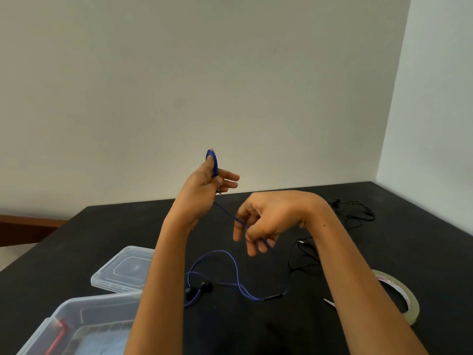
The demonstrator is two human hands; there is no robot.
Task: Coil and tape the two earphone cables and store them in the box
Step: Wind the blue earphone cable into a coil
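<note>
L hand [204, 181] raised, gripping blue cable [215, 162] coil; R hand [266, 219] (lower) pinches its strand.

Matte black flat table top [102, 226] fills lower half of frame; far edge runs from left-centre up to right-centre, far-right corner at right.

Plain off-white back wall [179, 73] covers upper frame; faint smudges near centre.

Lighter white side wall [440, 98] at right edge, meets back wall in vertical corner line.

Dark brown wooden strip [28, 226] at left-centre edge, along foot of back wall, beyond table.

Pale floor patch [10, 254] just below strip.

Small white pointed sliver [329, 302] on table, lower right; kind unclear.

Red bent tube-like piece [57, 336] in lower left corner, blurred behind clear plastic.
</note>
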